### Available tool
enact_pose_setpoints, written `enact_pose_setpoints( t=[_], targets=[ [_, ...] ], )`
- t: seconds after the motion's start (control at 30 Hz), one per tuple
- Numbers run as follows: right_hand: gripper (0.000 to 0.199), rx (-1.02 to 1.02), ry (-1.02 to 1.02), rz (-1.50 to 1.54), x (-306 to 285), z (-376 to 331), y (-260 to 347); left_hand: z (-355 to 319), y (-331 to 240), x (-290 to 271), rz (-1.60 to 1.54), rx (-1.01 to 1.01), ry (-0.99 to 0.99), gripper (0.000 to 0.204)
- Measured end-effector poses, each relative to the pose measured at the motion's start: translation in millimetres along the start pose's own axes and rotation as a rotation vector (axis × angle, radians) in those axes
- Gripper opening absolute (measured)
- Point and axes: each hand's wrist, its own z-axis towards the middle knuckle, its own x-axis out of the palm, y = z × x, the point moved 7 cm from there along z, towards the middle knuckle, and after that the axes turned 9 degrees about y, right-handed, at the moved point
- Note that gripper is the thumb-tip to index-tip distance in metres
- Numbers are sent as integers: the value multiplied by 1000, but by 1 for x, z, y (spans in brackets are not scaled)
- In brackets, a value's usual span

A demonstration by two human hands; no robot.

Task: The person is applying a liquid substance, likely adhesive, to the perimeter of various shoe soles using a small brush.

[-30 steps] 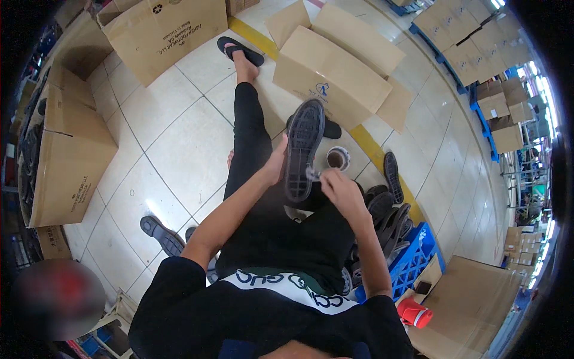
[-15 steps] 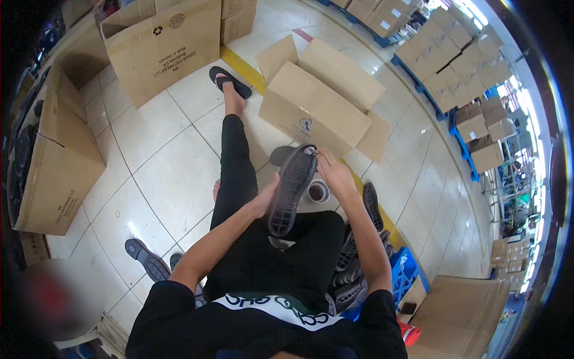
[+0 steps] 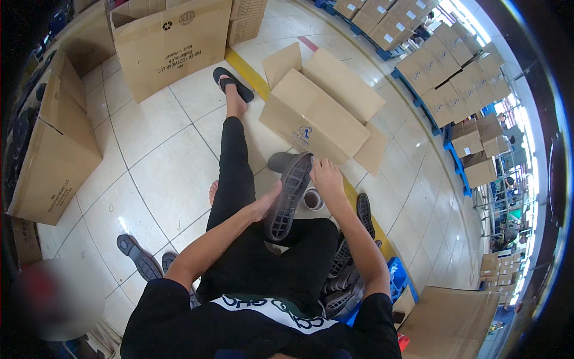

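A dark grey shoe sole (image 3: 287, 200) is held up over my lap, its gridded hollow side toward me. Closed round its left edge, my left hand (image 3: 266, 203) grips it near the middle. My right hand (image 3: 326, 178) is at the sole's far end, fingers bent in against the right edge; what they pinch is hidden. Just beyond, a grey rounded thing (image 3: 279, 161), partly covered by the sole, is on the floor. Below my right hand stands a small white cup (image 3: 313, 200) with dark contents.
Several soles (image 3: 344, 278) are heaped by my right thigh beside a blue crate (image 3: 399, 276); another sole (image 3: 365, 214) lies farther out. More soles (image 3: 139, 256) are on the tiles at left. An open carton (image 3: 314, 116) stands ahead, larger cartons (image 3: 170, 51) at far left.
My right hand has turned and its fingers have curled over the sole's far edge, hiding the whitish bit seen there before. The sole has dipped slightly toward me. My left hand keeps its grip.
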Motion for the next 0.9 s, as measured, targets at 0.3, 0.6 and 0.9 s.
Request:
enact_pose_setpoints(
  t=[0.3,0.6,0.9],
  targets=[
    [20,216,190,259,35,-22,21,0,-2,-9,-7,42,-11,73],
    [15,-105,101,159,7,-74,80,-7,-16,-20,-168,163,-158,75],
    [20,-304,150,287,6,-105,94,-9,-25,-29,-235,295,-160,78]
  ],
)
